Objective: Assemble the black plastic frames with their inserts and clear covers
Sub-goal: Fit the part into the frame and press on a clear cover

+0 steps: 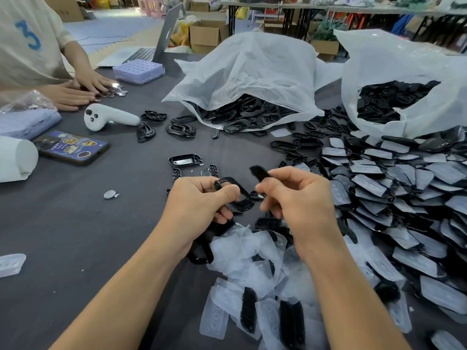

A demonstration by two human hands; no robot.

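Both hands hover just above the dark desk [75,223], close together. My left hand [199,198] curls round a black frame [241,195], thumb pressed on its upper edge. My right hand [298,198] pinches a small black insert [258,172] between thumb and forefinger. The insert sticks up past my knuckles, blurred, just beside the frame and not touching it as far as I can tell. Loose clear covers [242,258] lie heaped on the desk under my wrists, with spare inserts [249,309] among them. To my right spreads a pile of covered pieces [404,198]. Beyond it a white bag [252,72] and a second bag [404,66] hold more black frames. At far left another person's hands [86,84] rest on small round discs [113,91], near a phone [73,147] and a white controller [108,117].
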